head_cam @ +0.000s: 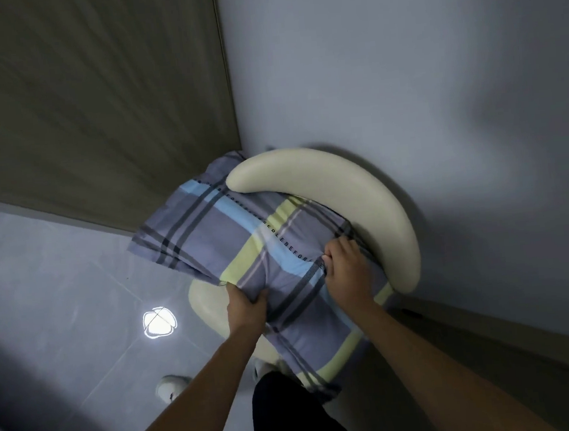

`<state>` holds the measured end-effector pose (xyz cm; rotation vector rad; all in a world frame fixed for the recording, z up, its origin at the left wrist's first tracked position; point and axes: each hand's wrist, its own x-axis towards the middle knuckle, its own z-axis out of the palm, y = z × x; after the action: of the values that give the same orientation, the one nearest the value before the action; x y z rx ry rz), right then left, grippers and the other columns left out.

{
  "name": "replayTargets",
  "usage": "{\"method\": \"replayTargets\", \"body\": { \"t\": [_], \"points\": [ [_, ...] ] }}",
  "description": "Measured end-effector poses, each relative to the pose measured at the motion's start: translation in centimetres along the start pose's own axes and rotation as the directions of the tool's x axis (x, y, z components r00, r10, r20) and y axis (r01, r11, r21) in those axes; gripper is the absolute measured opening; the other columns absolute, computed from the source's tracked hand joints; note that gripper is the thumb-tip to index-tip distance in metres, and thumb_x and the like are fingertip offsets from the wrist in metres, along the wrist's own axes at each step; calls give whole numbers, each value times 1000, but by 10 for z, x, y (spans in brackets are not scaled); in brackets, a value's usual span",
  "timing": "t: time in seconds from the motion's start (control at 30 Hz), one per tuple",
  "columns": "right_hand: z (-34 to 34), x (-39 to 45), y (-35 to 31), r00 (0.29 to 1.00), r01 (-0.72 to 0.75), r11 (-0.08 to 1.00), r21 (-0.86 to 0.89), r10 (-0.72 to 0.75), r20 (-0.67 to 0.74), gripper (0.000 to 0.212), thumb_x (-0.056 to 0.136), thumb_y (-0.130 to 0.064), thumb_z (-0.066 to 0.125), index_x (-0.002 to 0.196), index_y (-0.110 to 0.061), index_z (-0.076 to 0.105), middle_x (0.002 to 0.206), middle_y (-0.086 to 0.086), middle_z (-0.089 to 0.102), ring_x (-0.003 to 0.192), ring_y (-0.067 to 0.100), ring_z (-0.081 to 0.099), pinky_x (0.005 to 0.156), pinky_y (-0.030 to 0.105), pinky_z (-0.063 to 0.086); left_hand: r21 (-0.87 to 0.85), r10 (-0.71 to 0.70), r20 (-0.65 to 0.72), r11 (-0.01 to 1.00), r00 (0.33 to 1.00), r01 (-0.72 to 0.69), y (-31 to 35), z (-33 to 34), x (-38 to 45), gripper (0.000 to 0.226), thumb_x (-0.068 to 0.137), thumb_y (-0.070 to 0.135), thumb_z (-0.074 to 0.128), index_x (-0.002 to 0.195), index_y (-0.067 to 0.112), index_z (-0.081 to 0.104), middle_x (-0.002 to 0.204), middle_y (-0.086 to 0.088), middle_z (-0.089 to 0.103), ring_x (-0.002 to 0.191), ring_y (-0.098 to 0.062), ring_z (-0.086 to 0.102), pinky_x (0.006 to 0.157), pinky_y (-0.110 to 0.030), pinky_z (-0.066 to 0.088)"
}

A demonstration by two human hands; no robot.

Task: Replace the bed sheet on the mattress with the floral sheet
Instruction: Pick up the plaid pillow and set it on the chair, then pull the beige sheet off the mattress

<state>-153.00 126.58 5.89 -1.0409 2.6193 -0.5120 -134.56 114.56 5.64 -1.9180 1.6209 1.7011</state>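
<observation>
The folded plaid sheet (pixel 245 249) is gripped on the chair (pixel 360 188) by both the left hand (pixel 247 302) and the right hand (pixel 346 265), apparently being set aside, so the floral sheet must be fetched next.

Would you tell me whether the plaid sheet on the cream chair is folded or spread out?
Folded: the plaid sheet is a compact layered bundle.

Far and right side blocked by curved chair backrest (pixel 353 188), set close against grey wall (pixel 401 67). Wooden panel (pixel 93 94) closes the far left. Seat (pixel 208 301) covered by plaid folded sheet (pixel 244 246), overhanging left and near edges. Open floor (pixel 60 303) left of chair; shoes (pixel 171 388) stand near.
</observation>
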Motion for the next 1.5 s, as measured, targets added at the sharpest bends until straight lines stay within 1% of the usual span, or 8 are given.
{"method": "replayTargets", "body": {
  "t": [0.1,0.2,0.57,0.83,1.03,1.17,1.33,1.5],
  "points": [
    [21,-1,24,969,-104,994,-13,104,225,30,91,-1,57,80,-20,37,84,2,45,81,21,39,66,34,29,147,-119,175,985,977,93,-13,-6,18,65,91,27,79,135,11,35,110,-10,62,84,-26,60,67,-39,53],
    [26,0,28,938,-141,989,-41,147,314,28,92,-2,55,80,-20,38,83,2,46,82,23,40,67,35,31,249,-101,209,967,973,47,-19,-16,24,58,87,36,82,125,13,44,113,-10,62,94,-29,62,81,-49,58],
    [-11,-12,-87,960,27,995,94,-52,275,15,100,-27,60,112,-19,54,112,3,57,106,24,53,78,42,52,524,362,96,774,927,-356,29,-123,-43,65,93,64,62,144,27,48,140,1,60,118,-24,63,94,-42,56],
    [-32,-25,-285,908,350,932,98,-363,209,28,99,-33,58,124,-19,58,127,5,50,119,27,46,91,45,50,585,530,-154,729,834,-356,6,-303,-117,56,101,61,46,147,28,48,143,1,56,127,-22,55,97,-39,51],
    [3,-97,-465,775,588,795,153,-607,175,27,91,-31,65,116,-20,64,113,4,55,106,29,56,90,46,52,540,510,-434,807,743,-239,-104,-469,-182,54,101,58,48,145,27,50,135,3,58,126,-22,54,93,-41,52],
    [40,-176,-582,643,678,686,262,-727,241,37,93,-42,53,124,-23,59,122,-3,48,114,20,52,98,37,47,462,447,-584,869,677,-175,-198,-563,-223,56,100,61,43,141,25,55,127,5,60,120,-22,57,91,-41,53],
    [76,-240,-662,478,739,603,301,-784,397,40,98,-49,47,133,-29,51,123,-13,40,119,11,47,97,32,45,327,304,-677,940,670,-97,-289,-627,-251,71,92,68,29,142,25,56,128,4,59,122,-21,56,98,-37,48],
    [107,-257,-729,330,828,494,266,-811,483,41,98,-53,45,134,-34,47,121,-20,34,119,6,45,96,32,47,234,196,-760,972,619,-21,-357,-672,-260,66,94,65,34,138,25,60,124,3,63,115,-24,61,89,-40,55]
  ]
}}
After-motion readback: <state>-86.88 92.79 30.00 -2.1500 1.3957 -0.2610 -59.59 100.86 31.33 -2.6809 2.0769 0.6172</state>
